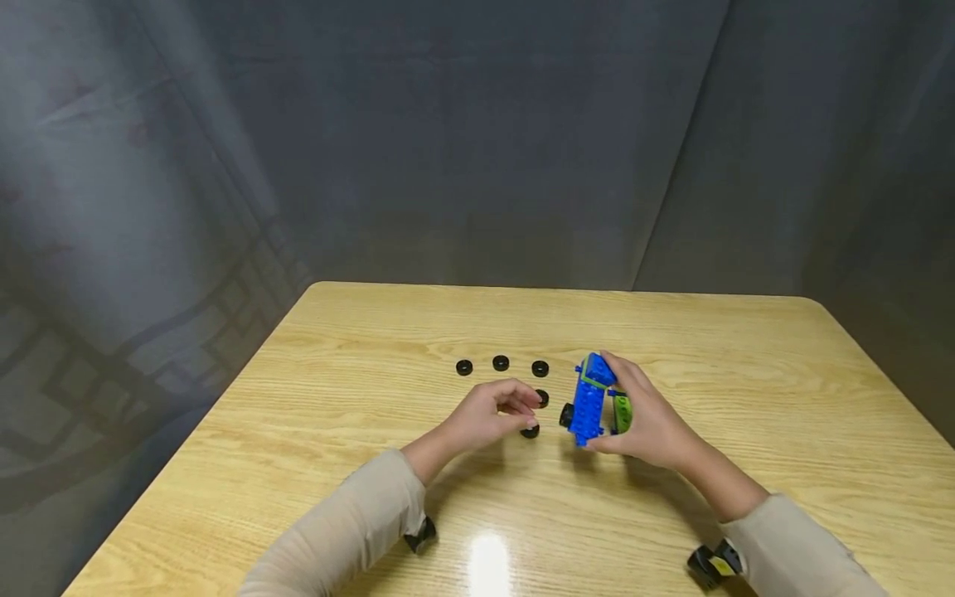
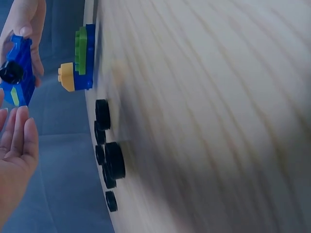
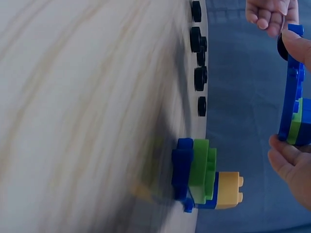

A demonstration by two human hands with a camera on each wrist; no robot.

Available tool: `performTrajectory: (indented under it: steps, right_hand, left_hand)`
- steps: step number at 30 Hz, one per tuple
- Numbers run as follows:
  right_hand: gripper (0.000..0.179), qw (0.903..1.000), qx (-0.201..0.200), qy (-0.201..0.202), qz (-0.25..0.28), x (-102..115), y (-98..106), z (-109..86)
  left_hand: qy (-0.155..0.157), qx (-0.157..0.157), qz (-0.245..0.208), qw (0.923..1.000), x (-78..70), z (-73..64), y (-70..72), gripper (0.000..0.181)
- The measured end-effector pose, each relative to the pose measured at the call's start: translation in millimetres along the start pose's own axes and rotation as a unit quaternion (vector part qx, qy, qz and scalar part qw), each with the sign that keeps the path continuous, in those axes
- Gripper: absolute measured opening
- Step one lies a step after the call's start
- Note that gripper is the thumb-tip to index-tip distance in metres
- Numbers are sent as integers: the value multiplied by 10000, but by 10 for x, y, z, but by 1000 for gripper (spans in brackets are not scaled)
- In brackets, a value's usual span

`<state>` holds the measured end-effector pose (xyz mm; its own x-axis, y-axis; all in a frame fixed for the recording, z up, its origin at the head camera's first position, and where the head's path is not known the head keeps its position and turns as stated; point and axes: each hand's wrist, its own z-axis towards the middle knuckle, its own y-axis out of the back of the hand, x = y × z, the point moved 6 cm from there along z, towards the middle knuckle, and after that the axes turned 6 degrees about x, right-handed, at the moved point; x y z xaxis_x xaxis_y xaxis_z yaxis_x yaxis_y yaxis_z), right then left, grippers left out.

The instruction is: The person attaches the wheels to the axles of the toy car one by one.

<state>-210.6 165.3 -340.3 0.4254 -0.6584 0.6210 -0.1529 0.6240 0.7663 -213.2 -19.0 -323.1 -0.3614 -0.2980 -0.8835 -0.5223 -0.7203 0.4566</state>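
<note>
My right hand [image 1: 656, 423] grips a blue toy brick car [image 1: 588, 406] by its ends, thumb at the near end and fingers at the far end. It is held above the table, with a thin green layer near one end and a black wheel [image 2: 11, 72] fitted on the side facing my left hand. My left hand [image 1: 492, 412] hovers left of the car with loosely bent fingers and nothing in them. Below and beyond it lie several loose black wheels [image 1: 501, 362]. A second brick car, green on blue [image 3: 199, 170], stands on the table, partly hidden by my right hand in the head view.
The second car carries an orange-yellow brick [image 3: 228, 189] at one end. A wooden table [image 1: 358, 332] with rounded far corners holds everything, and a grey curtain [image 1: 462, 166] hangs behind it. Black wrist cameras [image 1: 421, 535] stick out beneath the sleeves.
</note>
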Motion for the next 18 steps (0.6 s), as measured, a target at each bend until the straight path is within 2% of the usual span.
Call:
performTrajectory:
  steps: [3, 8, 11, 18]
  right_hand:
    - [110, 10000, 4, -47, -4, -24, 6, -16]
    - [110, 9999, -1, -92, -59, -40, 17, -48]
    - [110, 9999, 3, -115, -113, -47, 25, -65]
    - [110, 9996, -32, -102, -246, -58, 56, -103]
  left_hand:
    - [-48, -23, 133, 9999, -5, -32, 38, 19]
    - [-74, 20, 352, 9994, 248, -13, 57, 25]
    - [10, 106, 545, 9985, 388, -1, 57, 27]
    - [287, 229, 935, 9949, 488, -25, 79, 28]
